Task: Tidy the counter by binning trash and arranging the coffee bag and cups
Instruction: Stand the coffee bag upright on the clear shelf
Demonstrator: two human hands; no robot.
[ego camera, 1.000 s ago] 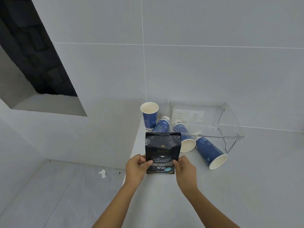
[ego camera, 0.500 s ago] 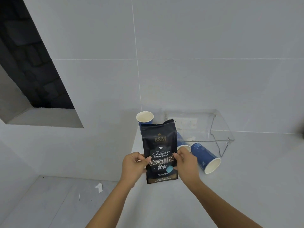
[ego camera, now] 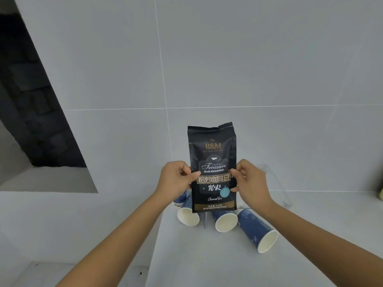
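A black coffee bag (ego camera: 212, 154) with gold lettering is held upright in the air above the white counter (ego camera: 207, 257). My left hand (ego camera: 176, 179) pinches its left edge and my right hand (ego camera: 248, 181) pinches its right edge. Below the bag, blue paper cups lie on their sides with white mouths facing me: one at the left (ego camera: 187, 214), one in the middle (ego camera: 224, 221), one at the right (ego camera: 257, 233). Another blue cup (ego camera: 179, 198) is mostly hidden behind my left wrist.
A clear plastic cover (ego camera: 277, 183) stands against the tiled wall behind my right hand. The counter's left edge drops to the floor (ego camera: 41, 274). A dark recess (ego camera: 31, 100) opens in the wall at the left. A pale object (ego camera: 381, 193) peeks in at the right edge.
Both hands have lifted the coffee bag higher and farther from the counter, holding it upright. The view has shifted, so the lying cups now show below the bag.
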